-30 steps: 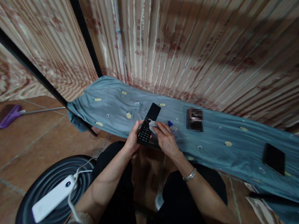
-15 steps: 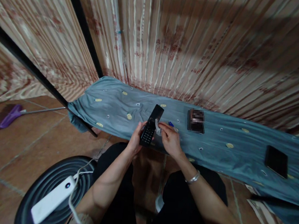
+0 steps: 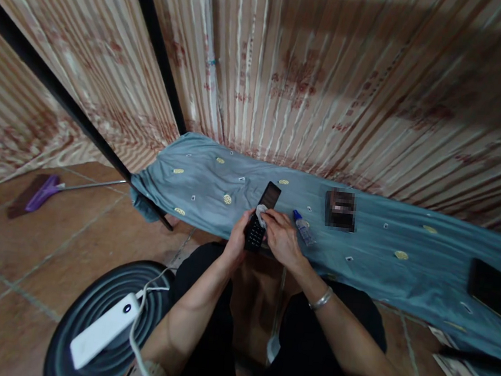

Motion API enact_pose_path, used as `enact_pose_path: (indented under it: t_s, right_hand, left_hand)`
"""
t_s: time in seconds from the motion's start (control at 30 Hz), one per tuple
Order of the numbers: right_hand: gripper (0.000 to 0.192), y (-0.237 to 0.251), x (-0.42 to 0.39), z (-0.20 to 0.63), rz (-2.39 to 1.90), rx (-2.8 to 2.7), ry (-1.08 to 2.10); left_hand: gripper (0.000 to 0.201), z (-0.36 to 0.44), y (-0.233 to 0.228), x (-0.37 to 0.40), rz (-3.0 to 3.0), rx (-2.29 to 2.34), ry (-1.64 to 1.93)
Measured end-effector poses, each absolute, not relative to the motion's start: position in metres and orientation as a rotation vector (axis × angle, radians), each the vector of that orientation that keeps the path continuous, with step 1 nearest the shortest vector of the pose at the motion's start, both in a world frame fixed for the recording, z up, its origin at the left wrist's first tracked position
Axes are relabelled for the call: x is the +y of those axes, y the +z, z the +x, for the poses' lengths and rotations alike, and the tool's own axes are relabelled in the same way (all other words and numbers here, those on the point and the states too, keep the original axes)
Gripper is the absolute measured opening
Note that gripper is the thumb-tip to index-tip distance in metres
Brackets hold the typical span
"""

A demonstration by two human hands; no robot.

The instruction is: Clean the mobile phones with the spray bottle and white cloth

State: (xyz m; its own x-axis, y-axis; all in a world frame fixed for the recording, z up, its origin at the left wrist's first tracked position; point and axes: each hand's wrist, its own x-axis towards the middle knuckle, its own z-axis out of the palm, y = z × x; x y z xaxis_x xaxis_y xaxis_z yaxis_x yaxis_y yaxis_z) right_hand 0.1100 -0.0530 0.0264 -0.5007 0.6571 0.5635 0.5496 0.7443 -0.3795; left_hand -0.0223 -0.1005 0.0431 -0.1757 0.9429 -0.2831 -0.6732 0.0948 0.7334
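Note:
A black keypad phone (image 3: 255, 234) with a dark screen at its far end is tilted in my left hand (image 3: 237, 237), whose fingers wrap its left side. My right hand (image 3: 282, 236) pinches a small pale cloth or tissue (image 3: 261, 215) and presses it on the phone between the screen and the keys. Just right of that hand, a small clear bottle with a blue cap (image 3: 304, 227) lies on the blue-green patterned cloth (image 3: 206, 189). Part of the keypad is hidden by my right fingers.
A dark box-like item (image 3: 340, 210), partly blurred out, and a black tablet-like slab (image 3: 491, 288) lie on the cloth to the right. At lower left, a white power bank (image 3: 104, 330) with a cable rests on a round ridged stool (image 3: 64, 324). A purple broom (image 3: 42, 193) lies on the tiles.
My right hand has moved the pale wipe onto the middle of the phone, covering part of it. The bottle now shows more fully. The whole view has shifted slightly.

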Motion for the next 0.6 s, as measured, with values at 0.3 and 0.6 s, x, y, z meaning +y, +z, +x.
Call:
enact_pose_path:
  t_s: [0.3, 0.6]
  right_hand:
    - [0.045, 0.020, -0.053, 0.111, -0.892, -2.265, 0.166]
    - [0.048, 0.030, -0.055, 0.103, -0.873, -2.295, 0.167]
  left_hand:
    - [0.046, -0.035, 0.044, -0.101, 0.324, 0.927, 1.523]
    - [0.051, -0.029, 0.040, -0.104, 0.391, 0.949, 1.439]
